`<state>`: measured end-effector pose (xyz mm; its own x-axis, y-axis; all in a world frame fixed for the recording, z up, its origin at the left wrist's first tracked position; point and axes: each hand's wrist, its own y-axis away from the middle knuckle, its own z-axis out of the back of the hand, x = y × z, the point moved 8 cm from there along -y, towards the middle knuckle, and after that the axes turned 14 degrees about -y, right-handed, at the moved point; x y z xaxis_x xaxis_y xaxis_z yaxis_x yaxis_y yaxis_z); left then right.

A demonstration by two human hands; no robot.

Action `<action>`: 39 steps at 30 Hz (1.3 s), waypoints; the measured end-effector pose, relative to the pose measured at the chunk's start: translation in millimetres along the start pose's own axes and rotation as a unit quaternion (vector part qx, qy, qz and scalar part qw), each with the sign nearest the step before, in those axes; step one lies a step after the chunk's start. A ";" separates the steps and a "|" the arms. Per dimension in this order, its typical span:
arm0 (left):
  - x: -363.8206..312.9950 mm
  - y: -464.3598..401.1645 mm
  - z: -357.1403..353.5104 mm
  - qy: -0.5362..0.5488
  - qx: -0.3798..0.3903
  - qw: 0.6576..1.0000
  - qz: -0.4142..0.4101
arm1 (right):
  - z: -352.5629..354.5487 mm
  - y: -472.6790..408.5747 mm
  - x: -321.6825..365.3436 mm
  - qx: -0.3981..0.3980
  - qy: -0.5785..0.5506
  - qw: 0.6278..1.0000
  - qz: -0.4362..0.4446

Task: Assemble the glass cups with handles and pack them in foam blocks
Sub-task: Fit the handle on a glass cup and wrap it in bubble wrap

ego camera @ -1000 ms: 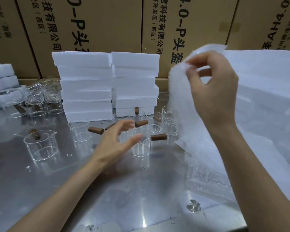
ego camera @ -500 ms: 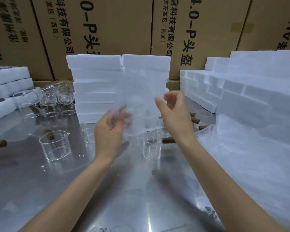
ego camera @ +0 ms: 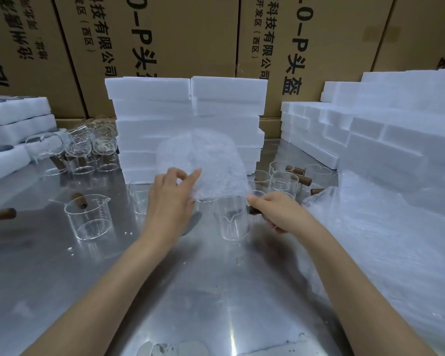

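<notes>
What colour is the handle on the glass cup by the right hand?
Dark brown, like wood. The handle shows in the head view, partly hidden under the right hand.

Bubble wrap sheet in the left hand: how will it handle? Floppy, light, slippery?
The bubble wrap sheet is probably floppy: pinched at its lower edge by the left hand, it curves over at the top. Likely very light, since fingertips alone hold it. Its bubbled texture probably limits slipping, though I cannot confirm that.
</notes>
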<state>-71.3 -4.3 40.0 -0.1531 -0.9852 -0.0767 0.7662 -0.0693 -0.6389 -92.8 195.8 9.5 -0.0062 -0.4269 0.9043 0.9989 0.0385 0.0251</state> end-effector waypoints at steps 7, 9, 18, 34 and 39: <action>5.9 -2.5 -18.6 0.088 0.074 0.993 -0.022 | 2.5 2.8 7.5 -0.007 -0.220 0.975 -0.005; 6.7 -3.1 -19.8 0.128 0.075 0.989 -0.025 | 5.6 3.0 6.0 -0.021 -0.280 0.960 -0.020; 17.1 -7.2 -14.1 0.387 0.021 0.917 0.092 | -1.6 3.7 -1.0 -0.015 -0.449 0.890 -0.073; 15.0 -6.7 -9.1 0.386 0.011 0.915 0.117 | -22.5 7.1 15.0 0.065 -0.431 0.900 0.001; 6.7 -5.2 12.3 0.414 -0.041 0.901 0.127 | -19.8 7.2 15.3 0.034 -0.430 0.901 0.030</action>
<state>-68.6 -12.5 52.3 -0.4181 -0.5119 -0.7505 0.7988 0.1861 -0.5720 -84.8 171.7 15.1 -0.0147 0.4360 0.8998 0.9937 0.1068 -0.0355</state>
